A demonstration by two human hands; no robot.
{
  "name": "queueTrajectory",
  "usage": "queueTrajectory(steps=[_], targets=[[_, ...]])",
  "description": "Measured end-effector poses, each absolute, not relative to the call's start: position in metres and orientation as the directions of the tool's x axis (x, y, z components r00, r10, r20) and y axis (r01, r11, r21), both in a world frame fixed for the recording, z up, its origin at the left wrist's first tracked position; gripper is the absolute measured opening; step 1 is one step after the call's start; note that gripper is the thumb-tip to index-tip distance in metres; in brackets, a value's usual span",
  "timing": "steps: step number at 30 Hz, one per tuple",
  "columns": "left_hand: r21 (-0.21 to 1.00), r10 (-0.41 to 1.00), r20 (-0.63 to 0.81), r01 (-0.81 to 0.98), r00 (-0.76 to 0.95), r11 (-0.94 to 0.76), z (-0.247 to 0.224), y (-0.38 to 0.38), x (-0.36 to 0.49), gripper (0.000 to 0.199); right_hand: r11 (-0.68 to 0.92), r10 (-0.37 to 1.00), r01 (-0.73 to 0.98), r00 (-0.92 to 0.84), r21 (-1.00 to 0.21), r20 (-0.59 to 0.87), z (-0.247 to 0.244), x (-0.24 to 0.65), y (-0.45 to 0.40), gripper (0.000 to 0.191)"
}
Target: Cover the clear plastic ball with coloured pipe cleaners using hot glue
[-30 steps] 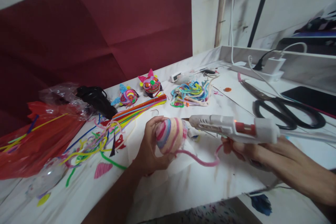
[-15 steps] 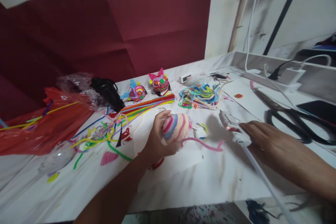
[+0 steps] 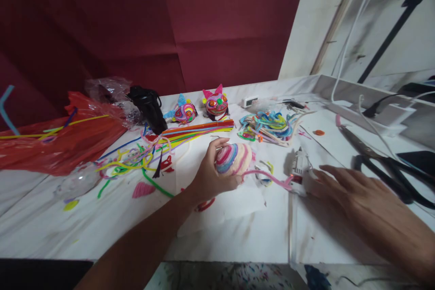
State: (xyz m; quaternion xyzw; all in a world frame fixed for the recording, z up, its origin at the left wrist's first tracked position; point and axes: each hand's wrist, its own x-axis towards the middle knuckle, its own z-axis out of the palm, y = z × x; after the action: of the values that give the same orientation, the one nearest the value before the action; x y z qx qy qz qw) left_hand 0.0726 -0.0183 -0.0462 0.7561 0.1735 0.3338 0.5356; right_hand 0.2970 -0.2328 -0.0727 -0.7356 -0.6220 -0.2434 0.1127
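Note:
My left hand (image 3: 212, 173) grips a ball (image 3: 234, 159) wound in pink, blue and cream fuzzy strips, fingers round its left side and thumb below. From the ball a loose pink strip (image 3: 267, 176) runs right, its end beside a white glue gun (image 3: 299, 165) that lies on the table with a small red light on. Just right of the glue gun is my right hand (image 3: 343, 188), palm down, fingers spread and holding nothing. A white sheet (image 3: 238, 206) lies beneath the ball.
Large black-handled scissors (image 3: 384, 158) lie at the right, near a power strip (image 3: 367, 118). Behind are two decorated heads (image 3: 216, 102) and a heap of coloured strips (image 3: 272, 126). Red plastic (image 3: 68, 145), a black object (image 3: 148, 108) and tangled strips (image 3: 136, 163) are at the left.
My right hand has let go of the glue gun, which now lies more upright in view with its cord hanging over the front edge. The view has shifted, and my left hand still grips the ball.

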Motion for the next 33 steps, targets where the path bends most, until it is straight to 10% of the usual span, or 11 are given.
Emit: queueTrajectory(steps=[3, 9, 33], targets=[[0.928, 0.629, 0.303, -0.074, 0.716, -0.364, -0.043, -0.022, 0.074, 0.084, -0.054, 0.767, 0.998, 0.058, -0.026, 0.639, -0.041, 0.268, -0.226, 0.044], [0.936, 0.647, 0.276, -0.047, 0.711, -0.348, -0.041, -0.026, 0.075, 0.084, 0.094, 0.869, 0.838, 0.195, -0.537, 0.455, -0.009, 0.227, -0.197, 0.027], [0.920, 0.561, 0.338, -0.139, 0.755, -0.366, -0.045, -0.024, 0.070, 0.086, 0.098, 0.908, 0.617, 0.266, -0.781, 0.325, -0.004, 0.252, -0.156, 0.027]])
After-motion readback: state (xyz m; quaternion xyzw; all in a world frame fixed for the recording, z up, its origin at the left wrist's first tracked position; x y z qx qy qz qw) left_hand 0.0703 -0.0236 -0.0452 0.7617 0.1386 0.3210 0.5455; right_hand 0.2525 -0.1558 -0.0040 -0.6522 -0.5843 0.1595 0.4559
